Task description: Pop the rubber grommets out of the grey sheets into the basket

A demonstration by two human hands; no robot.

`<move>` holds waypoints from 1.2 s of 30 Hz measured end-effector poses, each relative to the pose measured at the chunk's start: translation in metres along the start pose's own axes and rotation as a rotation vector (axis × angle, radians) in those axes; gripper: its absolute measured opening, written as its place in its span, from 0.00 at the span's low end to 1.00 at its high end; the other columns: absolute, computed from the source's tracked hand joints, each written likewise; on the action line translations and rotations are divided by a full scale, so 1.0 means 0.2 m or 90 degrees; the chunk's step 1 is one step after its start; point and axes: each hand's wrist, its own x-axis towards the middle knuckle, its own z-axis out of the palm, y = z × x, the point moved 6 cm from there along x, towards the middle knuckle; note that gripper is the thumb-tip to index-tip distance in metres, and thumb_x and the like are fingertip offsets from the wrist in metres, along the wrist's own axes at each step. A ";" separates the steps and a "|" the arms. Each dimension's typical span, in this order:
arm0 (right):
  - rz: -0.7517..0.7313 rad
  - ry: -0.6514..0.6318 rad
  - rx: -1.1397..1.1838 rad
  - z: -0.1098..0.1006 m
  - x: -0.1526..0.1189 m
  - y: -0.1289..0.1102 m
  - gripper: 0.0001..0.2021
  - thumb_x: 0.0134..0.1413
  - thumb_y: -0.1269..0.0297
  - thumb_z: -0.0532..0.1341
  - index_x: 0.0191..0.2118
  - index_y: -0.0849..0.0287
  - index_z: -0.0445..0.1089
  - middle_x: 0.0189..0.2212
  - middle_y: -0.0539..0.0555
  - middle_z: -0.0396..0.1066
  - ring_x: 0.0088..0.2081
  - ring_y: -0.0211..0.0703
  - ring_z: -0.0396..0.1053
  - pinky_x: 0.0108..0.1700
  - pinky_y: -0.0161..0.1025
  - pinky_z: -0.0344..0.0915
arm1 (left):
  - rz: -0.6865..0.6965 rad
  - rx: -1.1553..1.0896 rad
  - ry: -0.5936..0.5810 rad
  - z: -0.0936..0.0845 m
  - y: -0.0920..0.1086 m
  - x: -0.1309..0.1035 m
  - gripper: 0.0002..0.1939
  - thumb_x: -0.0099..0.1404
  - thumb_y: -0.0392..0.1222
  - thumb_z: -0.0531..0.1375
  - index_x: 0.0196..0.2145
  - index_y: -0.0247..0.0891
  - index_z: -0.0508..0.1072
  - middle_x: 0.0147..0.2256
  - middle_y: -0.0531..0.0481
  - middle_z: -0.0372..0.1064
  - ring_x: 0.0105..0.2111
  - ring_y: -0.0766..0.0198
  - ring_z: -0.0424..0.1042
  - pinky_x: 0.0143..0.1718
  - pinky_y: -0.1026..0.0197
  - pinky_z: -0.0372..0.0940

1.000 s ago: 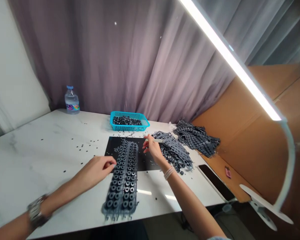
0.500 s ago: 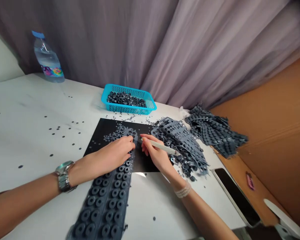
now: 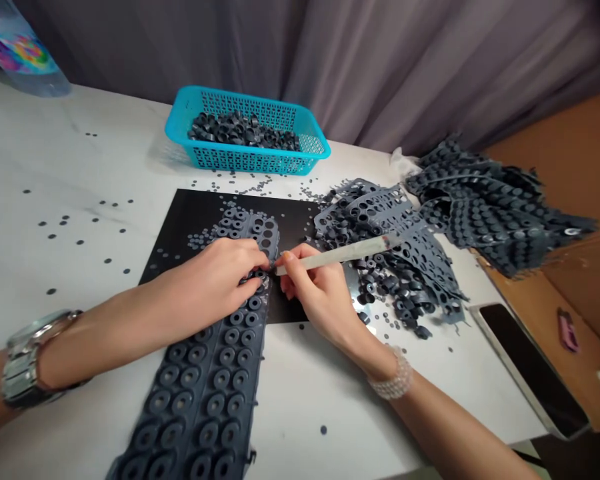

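Note:
A long dark grey rubber sheet (image 3: 207, 373) studded with ring-shaped parts lies lengthwise before me, its far end on a black mat (image 3: 167, 223). Several ring positions at that far end are open holes. My left hand (image 3: 225, 273) rests across the sheet, its thumb and fingers closed on the rings near the right edge. In my right hand (image 3: 317, 283) is a slim white pen-like tool (image 3: 347, 253), held like a pencil. Its front end points at the sheet's edge, close to my left fingertips. Whatever sits between the fingertips is hidden.
Behind the mat stands a blue basket (image 3: 255, 160) of loose rubber rings. Perforated sheets (image 3: 405, 227) and loose rings (image 3: 410, 293) lie at right, beside a heap of studded sheets (image 3: 490, 207). A phone (image 3: 530, 367) lies front right; a water bottle (image 3: 30, 60) stands back left. Small discs dot the table.
My view has moved closer to the sheet and basket. The tool's front end now sits nearer the sheet's edge and my left fingertips. Both hands keep their grips.

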 end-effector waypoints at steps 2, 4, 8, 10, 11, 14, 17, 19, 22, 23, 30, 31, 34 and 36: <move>-0.019 -0.007 -0.024 0.00 0.00 -0.02 0.18 0.65 0.56 0.53 0.26 0.59 0.65 0.21 0.47 0.64 0.23 0.33 0.61 0.27 0.32 0.55 | -0.008 0.004 -0.005 0.00 0.00 0.00 0.09 0.64 0.37 0.57 0.39 0.40 0.76 0.33 0.52 0.71 0.31 0.64 0.68 0.33 0.61 0.59; -0.030 -0.009 -0.046 0.00 0.00 -0.03 0.17 0.65 0.57 0.53 0.26 0.59 0.64 0.21 0.47 0.64 0.23 0.33 0.61 0.27 0.33 0.55 | -0.005 0.009 -0.005 -0.01 0.01 0.01 0.08 0.64 0.37 0.57 0.38 0.39 0.76 0.32 0.52 0.71 0.30 0.64 0.68 0.33 0.61 0.59; -0.037 -0.008 -0.063 0.01 0.00 -0.05 0.16 0.65 0.58 0.52 0.27 0.59 0.64 0.21 0.47 0.64 0.23 0.33 0.61 0.28 0.33 0.54 | 0.009 0.024 0.000 -0.02 0.03 0.02 0.08 0.63 0.36 0.57 0.34 0.38 0.77 0.29 0.52 0.71 0.28 0.64 0.67 0.31 0.61 0.58; -0.038 -0.006 -0.074 0.01 0.00 -0.06 0.16 0.65 0.59 0.52 0.27 0.58 0.64 0.20 0.46 0.63 0.23 0.33 0.60 0.27 0.33 0.53 | 0.014 0.031 -0.001 -0.02 0.04 0.02 0.08 0.63 0.36 0.57 0.33 0.39 0.77 0.28 0.52 0.71 0.27 0.64 0.67 0.31 0.61 0.58; -0.040 -0.004 -0.082 0.01 0.00 -0.06 0.16 0.65 0.59 0.52 0.26 0.58 0.63 0.20 0.46 0.62 0.23 0.33 0.60 0.27 0.33 0.53 | 0.015 0.034 -0.004 -0.02 0.05 0.02 0.08 0.63 0.36 0.57 0.33 0.39 0.77 0.28 0.52 0.71 0.27 0.64 0.67 0.31 0.60 0.58; -0.055 -0.003 -0.107 0.01 0.00 -0.08 0.16 0.65 0.61 0.52 0.24 0.58 0.61 0.19 0.46 0.59 0.22 0.33 0.58 0.27 0.33 0.52 | 0.014 0.041 -0.021 -0.01 0.04 0.03 0.08 0.63 0.35 0.56 0.32 0.37 0.76 0.28 0.51 0.71 0.28 0.63 0.69 0.31 0.60 0.58; -0.083 0.001 -0.129 0.02 -0.01 -0.11 0.16 0.65 0.63 0.51 0.24 0.57 0.59 0.19 0.46 0.59 0.22 0.33 0.57 0.27 0.34 0.51 | 0.014 0.051 -0.025 0.00 0.04 0.04 0.08 0.63 0.35 0.55 0.31 0.36 0.75 0.30 0.49 0.71 0.31 0.61 0.70 0.33 0.59 0.60; -0.107 0.012 -0.152 0.03 -0.01 -0.12 0.16 0.65 0.64 0.50 0.24 0.57 0.57 0.20 0.46 0.59 0.22 0.33 0.57 0.27 0.34 0.51 | 0.007 0.061 -0.015 -0.01 0.05 0.05 0.08 0.62 0.34 0.56 0.29 0.36 0.74 0.29 0.48 0.71 0.31 0.60 0.70 0.33 0.58 0.60; -0.132 0.030 -0.187 0.05 -0.02 -0.14 0.15 0.65 0.67 0.49 0.25 0.56 0.54 0.20 0.46 0.57 0.22 0.33 0.55 0.27 0.34 0.50 | 0.006 0.058 0.001 -0.03 0.06 0.04 0.11 0.63 0.32 0.55 0.25 0.36 0.72 0.27 0.49 0.69 0.29 0.60 0.70 0.32 0.58 0.60; -0.135 0.034 -0.196 0.05 -0.02 -0.14 0.14 0.65 0.68 0.49 0.25 0.56 0.53 0.20 0.46 0.56 0.21 0.33 0.54 0.27 0.34 0.50 | 0.015 0.045 0.009 -0.03 0.07 0.03 0.12 0.64 0.32 0.54 0.25 0.36 0.72 0.26 0.49 0.70 0.29 0.60 0.70 0.32 0.58 0.61; -0.125 0.041 -0.187 0.06 -0.02 -0.12 0.14 0.65 0.68 0.49 0.25 0.55 0.52 0.20 0.46 0.56 0.22 0.34 0.55 0.28 0.35 0.50 | 0.029 -0.060 0.172 -0.04 0.03 -0.08 0.10 0.68 0.36 0.54 0.36 0.36 0.76 0.36 0.48 0.75 0.37 0.62 0.73 0.42 0.60 0.66; -0.123 0.041 -0.184 0.05 -0.02 -0.12 0.14 0.65 0.67 0.49 0.25 0.55 0.53 0.20 0.45 0.55 0.21 0.34 0.54 0.28 0.35 0.50 | 0.039 -0.048 0.167 -0.03 0.04 -0.09 0.10 0.69 0.36 0.54 0.36 0.36 0.76 0.36 0.48 0.75 0.38 0.61 0.73 0.43 0.60 0.66; -0.103 0.033 -0.160 0.04 -0.01 -0.11 0.14 0.65 0.64 0.50 0.25 0.56 0.56 0.20 0.46 0.57 0.22 0.34 0.56 0.28 0.34 0.51 | 0.055 -0.005 0.130 -0.01 0.05 -0.08 0.12 0.70 0.35 0.52 0.36 0.35 0.75 0.35 0.46 0.74 0.38 0.61 0.72 0.43 0.58 0.66; -0.079 0.028 -0.128 0.03 -0.01 -0.10 0.15 0.66 0.61 0.50 0.26 0.56 0.59 0.20 0.46 0.59 0.23 0.35 0.58 0.29 0.34 0.52 | 0.050 0.013 0.112 0.00 0.05 -0.07 0.11 0.70 0.35 0.52 0.37 0.34 0.75 0.36 0.46 0.74 0.39 0.61 0.72 0.43 0.58 0.66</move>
